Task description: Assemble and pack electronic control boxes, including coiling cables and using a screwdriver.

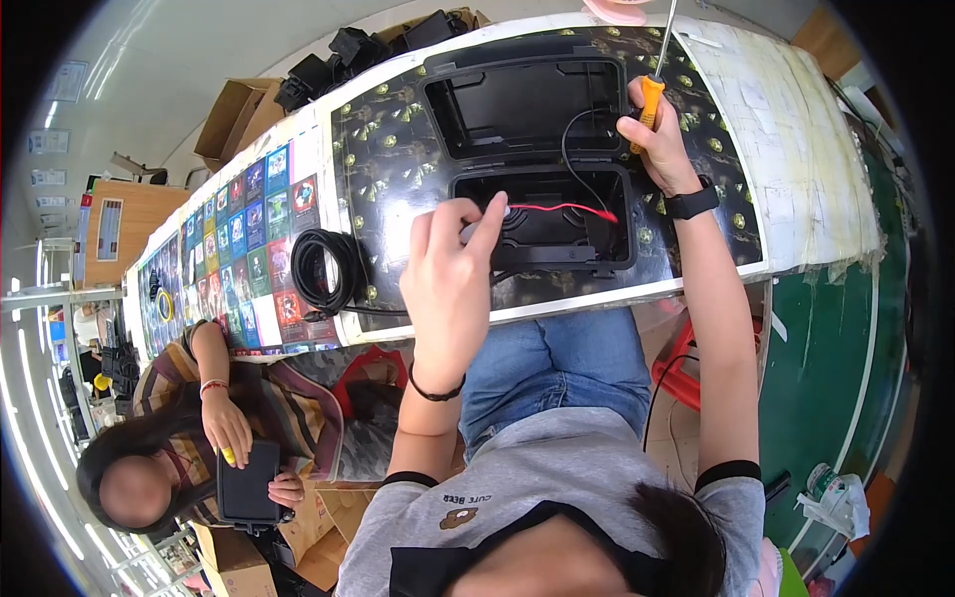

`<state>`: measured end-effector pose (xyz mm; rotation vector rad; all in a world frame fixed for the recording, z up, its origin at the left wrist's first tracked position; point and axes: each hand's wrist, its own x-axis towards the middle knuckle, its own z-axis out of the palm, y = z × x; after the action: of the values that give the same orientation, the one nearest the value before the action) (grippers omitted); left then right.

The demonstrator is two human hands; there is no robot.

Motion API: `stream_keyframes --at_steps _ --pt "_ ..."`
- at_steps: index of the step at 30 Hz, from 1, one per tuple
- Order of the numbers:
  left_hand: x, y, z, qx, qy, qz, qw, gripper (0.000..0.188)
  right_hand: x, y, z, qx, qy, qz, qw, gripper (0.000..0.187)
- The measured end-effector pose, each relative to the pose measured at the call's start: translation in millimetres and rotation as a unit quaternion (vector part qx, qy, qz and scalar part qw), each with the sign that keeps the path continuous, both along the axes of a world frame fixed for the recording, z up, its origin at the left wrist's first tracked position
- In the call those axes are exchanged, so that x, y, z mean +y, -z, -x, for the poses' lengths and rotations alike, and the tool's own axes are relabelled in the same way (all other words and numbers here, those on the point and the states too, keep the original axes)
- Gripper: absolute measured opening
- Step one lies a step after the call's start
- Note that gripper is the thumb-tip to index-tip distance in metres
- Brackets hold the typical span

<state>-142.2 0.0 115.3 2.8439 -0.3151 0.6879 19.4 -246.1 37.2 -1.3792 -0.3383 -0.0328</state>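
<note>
An open black plastic box [542, 261] lies on the table before me, its hinged lid [527, 149] folded back away from me. My left hand [448, 274] is closed over the box's left side, pinching the end of a thin red wire [557, 208] that runs across the inside to the right wall. A small pale piece shows at those fingertips, too covered to name. My right hand [659, 149] grips the orange handle of a screwdriver [649, 103], shaft pointing up and away, beside the lid's right edge. A thin black wire [565, 149] loops from lid to box.
A coil of black cable [325, 271] lies left of the box. Cardboard boxes [237, 121] and black cases [348, 58] stand beyond the table. At lower left a co-worker [249, 408] holds a black case [249, 483]. A red stool [678, 368] is under the table's right side.
</note>
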Motion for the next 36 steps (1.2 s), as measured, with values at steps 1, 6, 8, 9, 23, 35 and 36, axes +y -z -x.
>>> stream_keyframes --at_steps 1,6,8,9,23,35,36 --pt "-3 -2 -5 0.010 0.005 -0.004 1.000 0.039 0 0 0 0.001 0.003 -0.003 1.000 0.042" --pt "-18 -7 -27 0.071 -0.005 -0.040 0.997 0.020 -2 2 -2 0.002 0.000 -0.002 1.000 0.042" --pt "-19 -4 -37 0.090 0.152 0.088 0.980 0.021 -3 2 -1 0.004 0.002 -0.004 1.000 0.042" --pt "-22 -2 -40 0.160 0.186 0.197 0.949 0.025 -3 2 -1 -0.003 0.000 -0.004 1.000 0.041" --pt "-3 26 8 -0.158 0.020 0.226 0.961 0.044 -1 2 0 -0.013 -0.008 0.008 1.000 0.042" --pt "20 50 22 -0.019 0.041 0.076 0.996 0.045 -2 5 1 0.004 -0.001 0.000 1.000 0.045" --pt "19 50 22 -0.020 0.042 0.077 0.996 0.045 -2 6 1 0.004 -0.001 0.001 1.000 0.045"
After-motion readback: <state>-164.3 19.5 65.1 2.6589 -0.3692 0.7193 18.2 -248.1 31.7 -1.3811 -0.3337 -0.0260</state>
